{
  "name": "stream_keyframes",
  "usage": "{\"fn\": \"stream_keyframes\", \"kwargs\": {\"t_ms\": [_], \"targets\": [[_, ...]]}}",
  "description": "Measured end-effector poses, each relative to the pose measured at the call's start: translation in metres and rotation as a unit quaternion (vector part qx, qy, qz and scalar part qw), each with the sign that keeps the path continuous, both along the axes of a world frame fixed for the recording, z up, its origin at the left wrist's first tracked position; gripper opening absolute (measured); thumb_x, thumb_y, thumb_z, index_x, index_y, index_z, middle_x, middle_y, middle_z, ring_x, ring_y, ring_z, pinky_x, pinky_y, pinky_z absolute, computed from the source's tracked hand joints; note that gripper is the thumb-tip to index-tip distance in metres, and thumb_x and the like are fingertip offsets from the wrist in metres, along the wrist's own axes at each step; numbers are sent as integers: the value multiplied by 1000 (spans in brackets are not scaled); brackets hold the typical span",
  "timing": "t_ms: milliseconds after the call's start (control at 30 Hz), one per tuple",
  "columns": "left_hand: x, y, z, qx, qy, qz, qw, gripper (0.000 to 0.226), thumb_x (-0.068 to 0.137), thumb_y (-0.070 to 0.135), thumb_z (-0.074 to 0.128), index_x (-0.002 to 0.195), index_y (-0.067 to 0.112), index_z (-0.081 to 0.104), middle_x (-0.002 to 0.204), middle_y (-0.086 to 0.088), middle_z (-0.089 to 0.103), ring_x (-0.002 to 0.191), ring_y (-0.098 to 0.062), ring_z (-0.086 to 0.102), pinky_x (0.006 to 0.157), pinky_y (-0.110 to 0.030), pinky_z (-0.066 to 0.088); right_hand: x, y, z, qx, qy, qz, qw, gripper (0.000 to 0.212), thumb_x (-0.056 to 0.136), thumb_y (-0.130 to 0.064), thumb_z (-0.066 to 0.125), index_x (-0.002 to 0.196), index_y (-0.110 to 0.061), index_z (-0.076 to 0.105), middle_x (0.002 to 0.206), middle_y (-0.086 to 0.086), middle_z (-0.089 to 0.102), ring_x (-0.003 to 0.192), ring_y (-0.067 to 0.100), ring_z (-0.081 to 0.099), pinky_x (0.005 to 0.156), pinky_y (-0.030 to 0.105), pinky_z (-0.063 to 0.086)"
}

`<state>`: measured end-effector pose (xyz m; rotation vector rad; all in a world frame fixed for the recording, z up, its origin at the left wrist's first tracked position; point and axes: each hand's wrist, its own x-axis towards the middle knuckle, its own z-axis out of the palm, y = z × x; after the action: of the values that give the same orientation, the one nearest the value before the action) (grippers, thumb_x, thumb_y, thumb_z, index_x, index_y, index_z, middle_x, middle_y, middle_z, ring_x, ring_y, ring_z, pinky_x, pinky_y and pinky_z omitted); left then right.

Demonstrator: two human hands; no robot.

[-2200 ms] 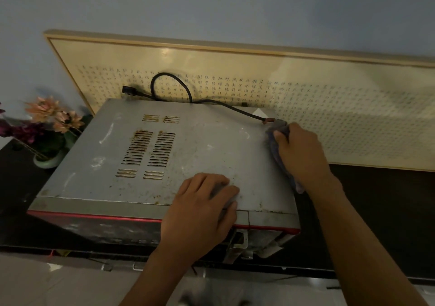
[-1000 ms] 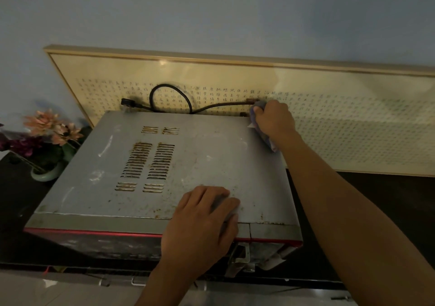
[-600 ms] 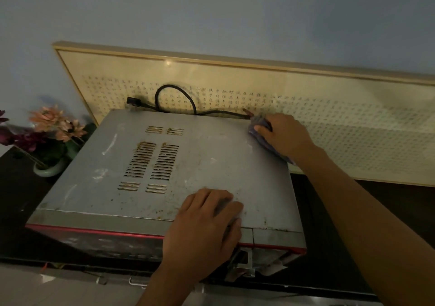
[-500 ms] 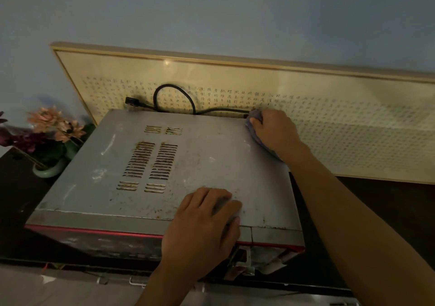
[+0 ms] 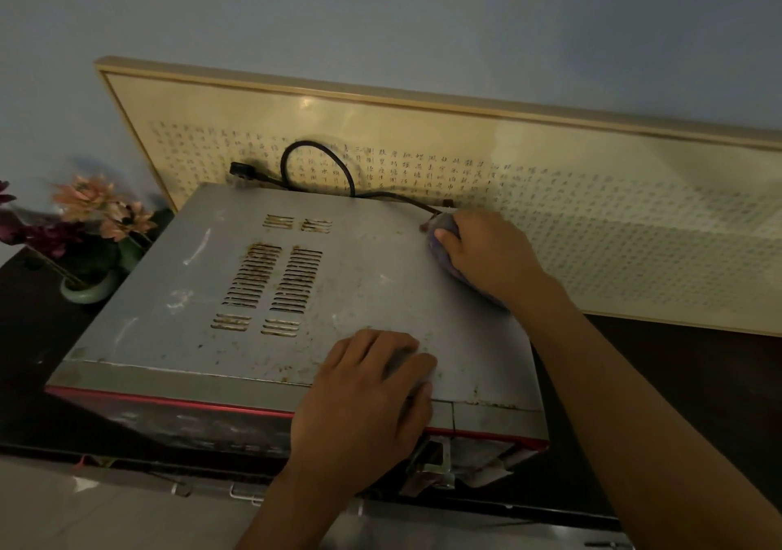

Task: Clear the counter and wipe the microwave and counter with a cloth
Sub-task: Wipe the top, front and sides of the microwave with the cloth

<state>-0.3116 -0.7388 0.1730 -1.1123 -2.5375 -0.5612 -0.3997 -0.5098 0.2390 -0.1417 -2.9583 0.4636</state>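
A grey, stained microwave point(image 5: 237, 279) with rusty vent slots and a red front trim stands on the dark counter point(image 5: 685, 384). My right hand point(image 5: 491, 253) presses a bluish-purple cloth point(image 5: 442, 234) onto the back right corner of the microwave's top, fingers closed over it. My left hand point(image 5: 368, 401) rests palm down on the front edge of the top, fingers slightly apart, holding nothing. Most of the cloth is hidden under my right hand.
A black power cord point(image 5: 321, 169) with its plug loops along the microwave's back edge. A long framed calligraphy panel point(image 5: 613, 211) leans against the blue wall behind. A pale green vase of pink and purple flowers point(image 5: 91, 245) stands left of the microwave.
My right hand with the cloth has slid back and forth along the right side of the microwave top and now sits at the back right corner. My left hand has stayed put.
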Motion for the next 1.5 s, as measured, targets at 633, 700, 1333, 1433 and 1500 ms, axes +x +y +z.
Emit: {"fn": "stream_keyframes", "kwargs": {"t_ms": [633,700,1333,1433,1500], "targets": [[1,0,0,-5,-7,4,1000,25,95,42,57,115,30,67,122,5,62,110,-17,55,93,-33,47,79,-20,-25,80,52,103,990,27,96,-56,43,89,-31,36,88,-10,36,65,8,40,53,24,32],[0,0,0,-1,-7,3,1000,25,95,42,57,116,31,67,122,6,61,111,-17,55,93,-33,47,72,-10,-28,68,52,82,993,25,96,-54,44,89,-30,39,87,-8,39,69,10,42,57,26,33],[3,0,2,44,10,8,999,26,93,40,59,110,21,63,116,2,61,108,-19,57,97,-36,47,90,-22,-37,13,67,53,996,33,98,-49,41,101,-18,52,95,-4,43,75,10,45,63,27,42],[5,-11,2,78,15,-30,996,21,92,33,65,107,18,66,114,0,63,106,-19,58,103,-40,46,118,-28,-32,4,33,135,990,29,97,-55,39,99,-29,51,95,-14,41,74,2,44,60,15,34],[7,-26,1,97,19,-42,994,19,91,27,68,106,17,68,113,1,64,107,-16,59,112,-41,41,135,-29,-29,4,3,179,984,27,94,-62,41,101,-37,50,95,-21,39,77,-4,45,59,10,33]]}}
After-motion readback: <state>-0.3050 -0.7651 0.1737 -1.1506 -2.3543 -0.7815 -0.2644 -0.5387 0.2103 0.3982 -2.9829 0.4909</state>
